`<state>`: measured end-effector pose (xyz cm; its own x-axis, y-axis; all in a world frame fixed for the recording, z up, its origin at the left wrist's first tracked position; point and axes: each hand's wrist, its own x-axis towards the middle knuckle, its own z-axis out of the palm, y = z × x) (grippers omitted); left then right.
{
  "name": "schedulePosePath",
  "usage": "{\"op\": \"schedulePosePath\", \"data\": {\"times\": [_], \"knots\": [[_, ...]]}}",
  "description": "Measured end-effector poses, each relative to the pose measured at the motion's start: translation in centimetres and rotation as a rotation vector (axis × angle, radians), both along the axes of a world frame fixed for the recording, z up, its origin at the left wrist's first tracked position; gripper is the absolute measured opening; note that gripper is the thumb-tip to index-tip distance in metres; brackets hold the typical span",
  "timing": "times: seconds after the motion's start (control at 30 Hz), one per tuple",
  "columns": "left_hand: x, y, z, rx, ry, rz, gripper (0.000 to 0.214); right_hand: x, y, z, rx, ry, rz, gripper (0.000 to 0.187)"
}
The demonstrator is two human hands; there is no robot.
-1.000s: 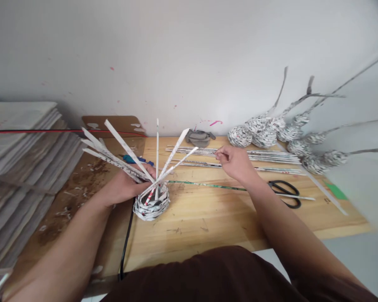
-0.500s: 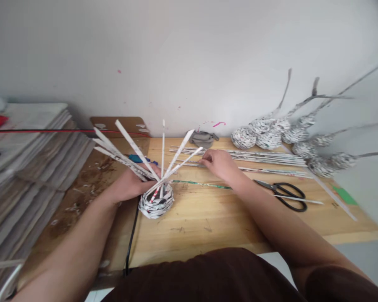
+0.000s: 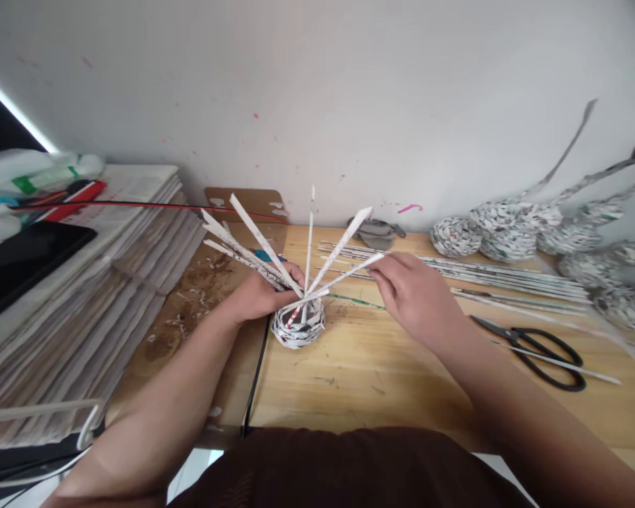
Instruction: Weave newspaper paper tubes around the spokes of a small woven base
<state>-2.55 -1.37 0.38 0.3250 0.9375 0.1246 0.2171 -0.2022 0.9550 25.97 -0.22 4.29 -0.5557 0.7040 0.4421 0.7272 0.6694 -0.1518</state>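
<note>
A small round basket woven from rolled newspaper [image 3: 298, 333] sits on the wooden table, with long white paper spokes [image 3: 343, 245] fanning up from it. My left hand [image 3: 267, 293] is closed round the base of the spokes at the basket's left side; some of its fingers are hidden behind them. At the upper right of the basket, my right hand [image 3: 410, 289] is closed in a pinch at the tip of one slanting paper spoke [image 3: 349, 271]. A green-patterned paper strip [image 3: 352, 300] runs from the basket toward the right, passing behind my right hand.
Behind my right hand lie several paper tubes [image 3: 508, 275]. Black-handled scissors [image 3: 547, 356] rest at the right, near finished woven balls [image 3: 455, 236]. Stacked newspapers [image 3: 137, 247] stand at the left, with a dark flat device [image 3: 37, 257] on top. A grey pouch [image 3: 373, 233] lies by the wall.
The view has swung left, so everything appears farther right. My right hand has come to the tip of the slanting spoke. My left hand keeps its hold on the basket.
</note>
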Motion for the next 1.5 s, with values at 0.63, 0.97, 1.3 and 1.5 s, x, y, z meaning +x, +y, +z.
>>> {"op": "schedulePosePath", "data": {"times": [0.63,0.97,1.3,1.5], "knots": [[-0.5,-0.2,-0.8,0.444,-0.100,0.289,0.012,-0.1,-6.0,3.5,0.153,0.060,0.051,0.022],[1.1,-0.8,0.1,0.328,-0.120,0.131,0.014,-4.3,-4.1,2.7,-0.471,0.421,0.091,0.019],[1.1,-0.6,-0.3,0.196,-0.126,0.023,0.026,-5.5,-3.9,1.7,-0.393,0.486,0.149,0.008],[1.3,-0.6,-0.5,0.211,-0.183,0.021,0.019,-5.6,-4.0,1.5,-0.351,0.467,0.121,0.007]]}}
